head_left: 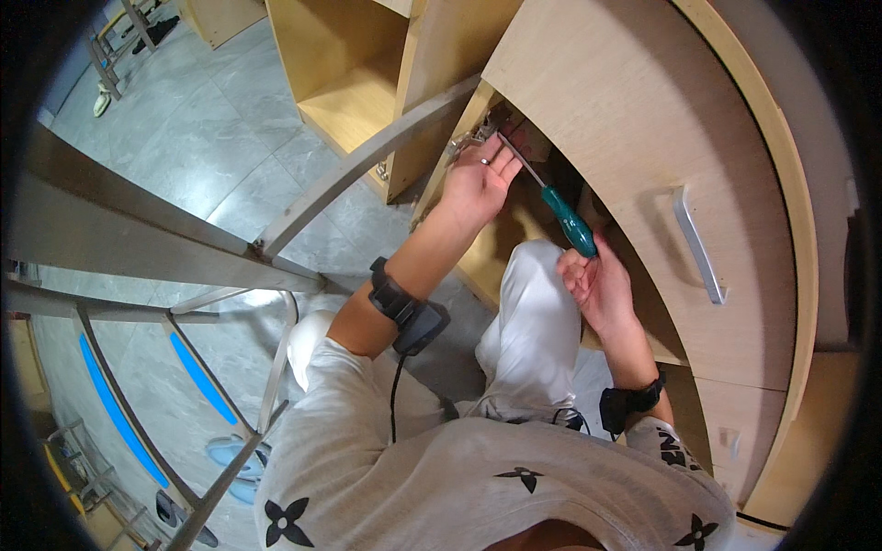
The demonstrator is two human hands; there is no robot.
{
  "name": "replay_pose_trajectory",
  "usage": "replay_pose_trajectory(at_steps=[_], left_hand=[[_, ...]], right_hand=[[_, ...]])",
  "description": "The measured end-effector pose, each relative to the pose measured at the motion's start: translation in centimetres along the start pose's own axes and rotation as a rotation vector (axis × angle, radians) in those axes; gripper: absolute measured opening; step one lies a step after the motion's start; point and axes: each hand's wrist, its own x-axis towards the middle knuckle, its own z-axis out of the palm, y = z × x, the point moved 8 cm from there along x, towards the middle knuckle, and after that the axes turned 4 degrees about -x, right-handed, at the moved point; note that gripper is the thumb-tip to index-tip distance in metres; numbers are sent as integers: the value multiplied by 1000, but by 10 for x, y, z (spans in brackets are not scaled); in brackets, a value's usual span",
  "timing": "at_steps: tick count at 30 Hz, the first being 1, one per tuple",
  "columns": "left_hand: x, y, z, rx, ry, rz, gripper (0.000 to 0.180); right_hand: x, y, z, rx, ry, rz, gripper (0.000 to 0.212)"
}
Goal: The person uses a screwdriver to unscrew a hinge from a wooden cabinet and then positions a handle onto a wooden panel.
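Observation:
A screwdriver point(568, 220) with a green handle and a thin metal shaft slants across the opening of a wooden cabinet. Its handle end rests against the palm of my right hand point(597, 285), whose fingers curl round it. My left hand point(478, 188) reaches to the cabinet's edge, with its fingers bent beside the tip of the shaft. A tiny shiny spot shows among those fingers, too small to name. Just beyond the fingertips sits a metal hinge point(464, 142), partly covered by my left hand. The pale cabinet door point(634, 119) stands at the right with a silver handle point(698, 243).
An open wooden shelf unit point(358, 92) stands beyond my left hand. Grey metal bars point(358, 170) of a frame cross the left side, near my left arm. Blue slippers point(237, 455) lie on the grey tiled floor point(197, 138). My bent knee point(533, 303) is beneath the screwdriver.

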Motion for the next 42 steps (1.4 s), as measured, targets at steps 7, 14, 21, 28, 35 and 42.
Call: replay_pose_trajectory(at_steps=[7,14,21,28,35,42], left_hand=[[2,4,-4,60,58,75,20],[-8,10,-7,108,213,96,15],[-11,4,6,83,171,91,12],[-11,7,2,63,157,115,15],[-6,-7,11,139,127,66,15],[-7,6,8,174,149,98,15]], right_hand=[[-13,-25,-6,-590,540,-503,49],[-6,-15,-2,-267,518,-284,28],[-1,-1,19,225,69,71,23],[-27,-43,22,-1244,606,-757,37],[1,-3,-13,360,-211,-33,35],[-9,-27,-3,-672,460,-436,46]])
